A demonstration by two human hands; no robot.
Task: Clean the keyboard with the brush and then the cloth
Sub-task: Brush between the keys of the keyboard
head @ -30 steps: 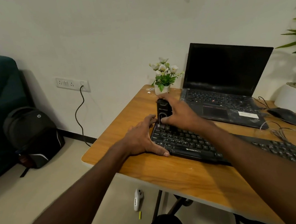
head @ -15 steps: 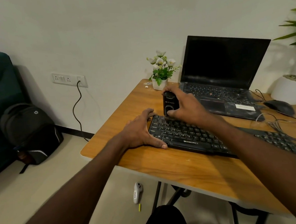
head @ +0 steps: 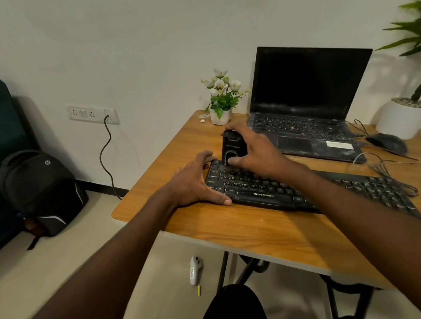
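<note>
From the head view, little has changed since half a second ago: the right hand [head: 256, 152] still grips the black brush [head: 232, 148] at the far left corner of the keyboard [head: 310, 191], and the left hand [head: 193, 184] still rests at the keyboard's left end. A second ago the brush sat at much the same corner; the shifts between pictures look mostly like the camera's own.

The brush is a stubby, upright black block with its lower end on the top rows of keys. The right hand's fingers [head: 237, 131] curl over its top and far side, and the thumb presses its near face low down, so the hand is closed around it. The left hand lies spread and fairly flat, its thumb along the keyboard's front left corner and its fingers bent over the left edge, bracing the keyboard without enclosing it.

The black keyboard lies slantwise across the wooden desk [head: 263, 234]. Behind it stands an open laptop [head: 308, 114] with a dark screen. A small white pot of flowers [head: 220, 99] sits just beyond the brush, close to the right hand's fingertips. To the right lie a black mouse [head: 388, 143] and loose cables [head: 387, 168]; a larger white plant pot [head: 403, 120] stands at the desk's far right. A backpack [head: 40, 191] leans by the wall on the floor.
</note>
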